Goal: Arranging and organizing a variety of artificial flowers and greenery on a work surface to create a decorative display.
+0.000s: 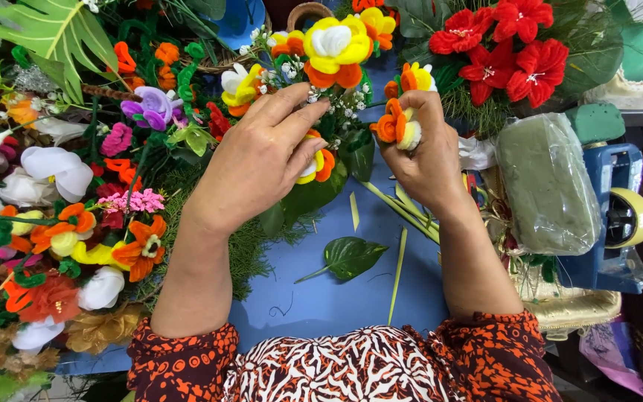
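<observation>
Adding a bloom to the bouquet

Right hand pinches the orange-and-white pipe-cleaner flower firmly; left hand, fingers curled, seemingly steadies the bouquet; seat stems low.

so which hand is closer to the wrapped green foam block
Right. The right hand holds orange flowers just left of the foam block; the left hand sits farther left, among the bouquet.

Bare left hand, bare right hand, no rings visible. Forearms bare. Sleeves pushed up, orange-red with dark mottled print. Torso cloth brown-and-white zebra-like pattern.
</observation>
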